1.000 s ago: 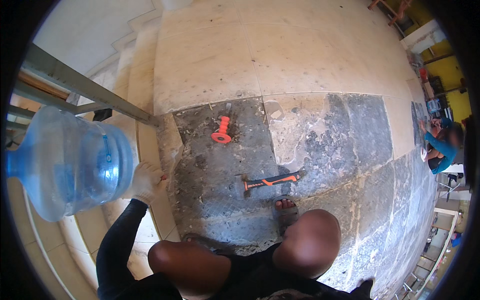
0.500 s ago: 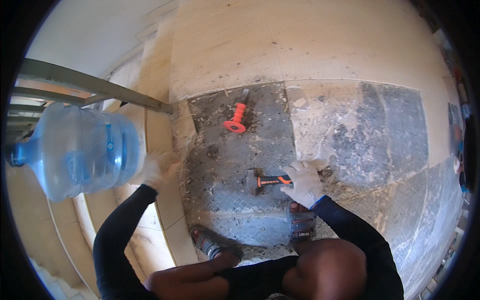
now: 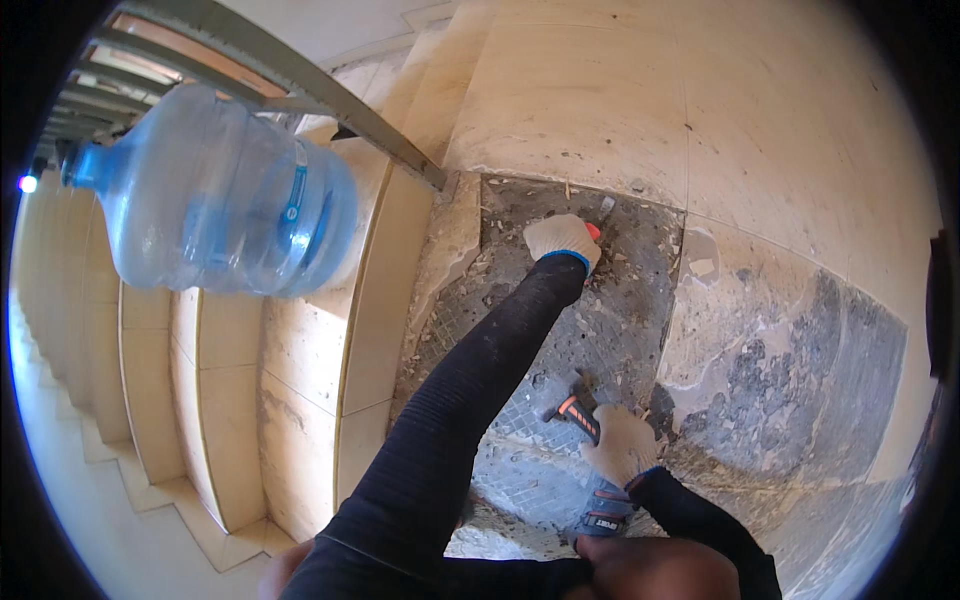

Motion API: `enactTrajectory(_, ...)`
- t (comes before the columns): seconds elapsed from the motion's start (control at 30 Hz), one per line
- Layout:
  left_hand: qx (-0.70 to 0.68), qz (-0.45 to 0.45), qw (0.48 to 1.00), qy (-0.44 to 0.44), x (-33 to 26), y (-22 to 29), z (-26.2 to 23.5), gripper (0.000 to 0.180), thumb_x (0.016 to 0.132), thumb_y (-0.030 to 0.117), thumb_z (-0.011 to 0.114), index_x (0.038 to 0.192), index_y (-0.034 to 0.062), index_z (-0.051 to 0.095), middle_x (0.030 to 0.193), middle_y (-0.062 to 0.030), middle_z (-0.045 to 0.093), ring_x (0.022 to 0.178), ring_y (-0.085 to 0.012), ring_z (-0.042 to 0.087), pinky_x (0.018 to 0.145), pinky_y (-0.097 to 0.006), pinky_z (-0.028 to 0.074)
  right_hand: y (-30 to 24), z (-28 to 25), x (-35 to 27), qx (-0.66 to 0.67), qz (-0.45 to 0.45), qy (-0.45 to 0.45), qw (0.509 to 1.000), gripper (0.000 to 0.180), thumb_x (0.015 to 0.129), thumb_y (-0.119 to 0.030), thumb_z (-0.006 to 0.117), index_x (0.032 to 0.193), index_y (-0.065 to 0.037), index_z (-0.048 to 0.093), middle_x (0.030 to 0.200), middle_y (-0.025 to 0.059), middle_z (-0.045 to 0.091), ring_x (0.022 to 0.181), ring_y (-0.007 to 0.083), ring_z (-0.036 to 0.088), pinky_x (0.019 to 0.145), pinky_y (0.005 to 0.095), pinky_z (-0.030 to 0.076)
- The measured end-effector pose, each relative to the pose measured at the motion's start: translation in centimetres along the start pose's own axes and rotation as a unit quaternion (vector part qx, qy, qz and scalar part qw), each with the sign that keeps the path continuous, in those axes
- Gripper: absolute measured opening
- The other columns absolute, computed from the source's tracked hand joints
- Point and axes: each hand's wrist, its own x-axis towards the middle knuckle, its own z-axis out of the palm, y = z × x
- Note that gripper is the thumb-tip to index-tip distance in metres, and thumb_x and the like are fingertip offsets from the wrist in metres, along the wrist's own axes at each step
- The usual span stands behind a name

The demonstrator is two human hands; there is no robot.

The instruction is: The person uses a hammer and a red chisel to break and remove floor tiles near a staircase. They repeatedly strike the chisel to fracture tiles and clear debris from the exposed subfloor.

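My left hand (image 3: 562, 243), in a pale knitted glove, is stretched out over the rough grey patch of floor. It is closed on the chisel (image 3: 594, 231); only a bit of the red grip and the metal blade show past the glove, and the fingers are mostly hidden. Nearer to me, my gloved right hand (image 3: 620, 446) grips the hammer (image 3: 581, 417) by its black and orange handle. The hammer's dark head points away from me, just above the floor or on it; I cannot tell which.
A large clear blue water bottle (image 3: 230, 200) lies on its side at the left, beside a metal railing (image 3: 300, 85). Tiled steps (image 3: 300, 390) go down on that side. Broken tile edges (image 3: 700, 265) and rubble surround the bare patch. My sandalled foot (image 3: 605, 510) is close to the hammer.
My left hand has swung from beside the steps to the far part of the patch and taken hold of the chisel. The hammer in my right hand has turned. The view has shifted left.
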Motion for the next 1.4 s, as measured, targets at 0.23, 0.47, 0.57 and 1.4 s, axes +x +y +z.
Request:
enactTrajectory(0.23, -0.435, -0.004, 0.876, -0.206, -2.5, -6.5, 2.0, 0.038, 0.098, 0.04, 0.078, 0.116, 0.0071, 0.075, 0.101, -0.0072, 0.076, 0.095, -0.0209, 0.078, 0.087, -0.038, 0.063, 4.6, -1.3, -4.9, 0.083, 0.034, -0.148, 0.985, 0.052, 0.088, -0.048, 0.085, 0.108, -0.003, 0.069, 0.103, 0.0221, 0.075, 0.097, 0.0424, 0.075, 0.086, 0.0507, 0.058)
enactTrajectory(0.47, -0.833, -0.062, 0.535, -0.131, -6.4, -9.7, 5.0, 0.026, 0.105, 0.033, 0.076, 0.118, 0.0133, 0.064, 0.108, -0.0025, 0.065, 0.101, -0.0182, 0.069, 0.09, -0.043, 0.062, 8.0, -2.0, -7.1, 0.342, 0.153, -0.191, 0.907, 0.027, 0.103, -0.026, 0.073, 0.11, -0.001, 0.07, 0.089, 0.0065, 0.069, 0.073, 0.0162, 0.07, 0.067, 0.0344, 0.055)
enactTrajectory(0.57, -0.855, -0.094, 0.505, -0.07, -5.1, -10.1, 4.8, 0.026, 0.11, 0.04, 0.07, 0.114, 0.0159, 0.063, 0.107, -0.0008, 0.066, 0.101, -0.0188, 0.069, 0.09, -0.043, 0.062, 7.7, -1.7, -7.2, 0.484, 0.249, -0.152, 0.825, 0.025, 0.104, -0.026, 0.072, 0.109, -0.001, 0.069, 0.084, 0.0046, 0.067, 0.067, 0.015, 0.066, 0.058, 0.0335, 0.053)
enactTrajectory(1.4, -0.872, -0.098, 0.477, -0.049, 3.6, -8.9, 5.8, 0.045, 0.116, 0.061, 0.05, 0.12, 0.0185, 0.065, 0.115, 0.0, 0.075, 0.106, -0.0159, 0.072, 0.083, -0.037, 0.062, -7.4, -4.7, 16.0, 0.25, -0.068, 0.361, 0.896, 0.034, 0.107, -0.035, 0.07, 0.096, -0.003, 0.064, 0.073, 0.0084, 0.065, 0.056, 0.0211, 0.068, 0.05, 0.0391, 0.055)
